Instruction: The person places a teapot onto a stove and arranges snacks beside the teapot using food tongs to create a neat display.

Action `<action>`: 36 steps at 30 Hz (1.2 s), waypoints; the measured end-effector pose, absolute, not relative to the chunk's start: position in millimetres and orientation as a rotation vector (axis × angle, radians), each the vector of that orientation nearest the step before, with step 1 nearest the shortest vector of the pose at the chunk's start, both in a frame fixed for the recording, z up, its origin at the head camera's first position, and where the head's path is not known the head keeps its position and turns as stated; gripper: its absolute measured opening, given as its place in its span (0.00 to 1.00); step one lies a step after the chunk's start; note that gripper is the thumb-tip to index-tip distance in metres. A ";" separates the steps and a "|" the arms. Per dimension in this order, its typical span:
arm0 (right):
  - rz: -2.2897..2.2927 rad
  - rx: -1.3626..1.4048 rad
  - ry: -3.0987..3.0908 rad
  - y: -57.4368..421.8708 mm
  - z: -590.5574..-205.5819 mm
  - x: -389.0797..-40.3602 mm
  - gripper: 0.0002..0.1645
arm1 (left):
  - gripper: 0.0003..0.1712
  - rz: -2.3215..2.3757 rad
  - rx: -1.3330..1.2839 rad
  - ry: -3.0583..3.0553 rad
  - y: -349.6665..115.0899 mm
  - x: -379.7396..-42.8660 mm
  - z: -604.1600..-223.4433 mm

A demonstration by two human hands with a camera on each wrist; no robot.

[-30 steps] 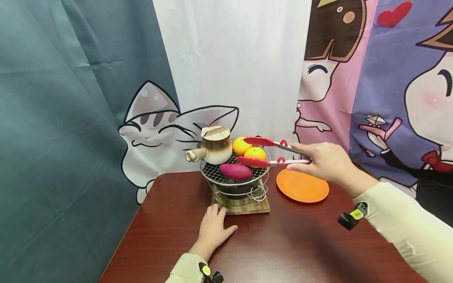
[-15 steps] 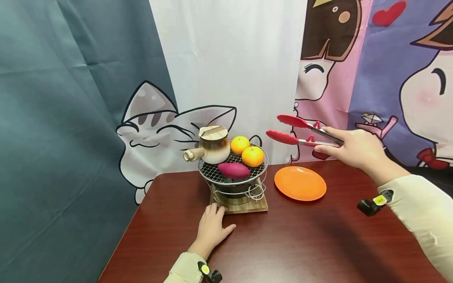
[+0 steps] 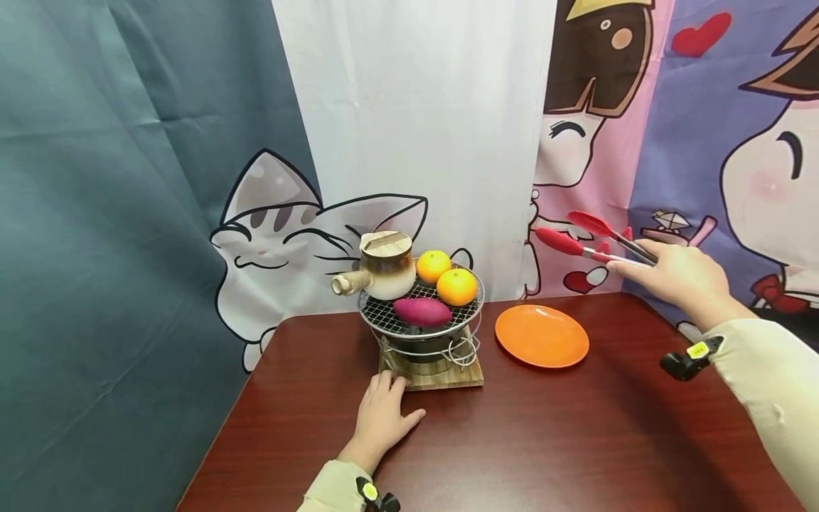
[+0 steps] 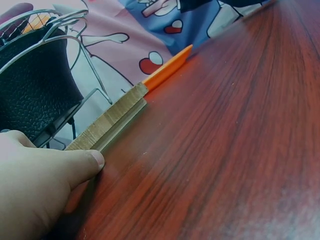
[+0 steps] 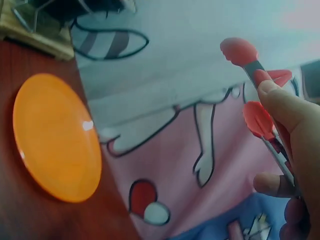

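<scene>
My right hand (image 3: 687, 281) grips red-tipped tongs (image 3: 566, 242), raised above and to the right of the orange plate (image 3: 541, 336). Their two tips stand apart with nothing between them, as the right wrist view also shows. On the table, my left hand (image 3: 379, 421) rests with its fingertips at the front edge of the wooden base (image 3: 446, 378). Above that base stands a round grill (image 3: 377, 313). It bears a purple sweet potato (image 3: 422, 312), two oranges, the nearer orange (image 3: 457, 286) and the farther orange (image 3: 434, 266), and a lidded clay pot (image 3: 392, 274) with a side handle.
The reddish-brown wooden table (image 3: 512, 455) lies under everything. Behind it hangs a printed curtain (image 3: 435, 128) with cartoon figures. The pot's handle (image 3: 350, 282) sticks out leftward past the grill's rim. Curled metal wire (image 3: 463, 350) juts from the grill's right side.
My right hand has carried the tongs rightward from over the oranges, past the plate. My left hand keeps its place at the base. The food and pot have not moved.
</scene>
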State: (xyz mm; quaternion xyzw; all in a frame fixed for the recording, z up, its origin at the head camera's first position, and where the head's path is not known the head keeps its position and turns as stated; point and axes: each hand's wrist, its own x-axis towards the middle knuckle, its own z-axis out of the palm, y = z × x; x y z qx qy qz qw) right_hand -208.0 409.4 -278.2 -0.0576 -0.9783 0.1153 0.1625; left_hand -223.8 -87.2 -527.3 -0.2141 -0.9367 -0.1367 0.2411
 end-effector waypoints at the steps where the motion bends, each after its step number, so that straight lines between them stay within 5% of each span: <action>1: 0.327 -0.168 -2.794 413.2 -281.3 -209.2 0.62 | 0.34 -0.373 -0.583 -2.560 -87.6 -224.0 -527.5; 9: 0.373 -0.211 -2.792 444.9 -316.8 -217.5 0.54 | 0.35 -0.367 -0.588 -2.552 -88.4 -224.4 -529.0; 24: 0.478 -0.473 -2.879 488.3 -395.0 -227.8 0.62 | 0.34 -0.385 -0.595 -2.568 -87.5 -225.8 -525.0; 36: 0.492 -0.553 -2.920 490.1 -425.5 -225.2 0.57 | 0.34 -0.377 -0.582 -2.603 -88.1 -225.8 -524.2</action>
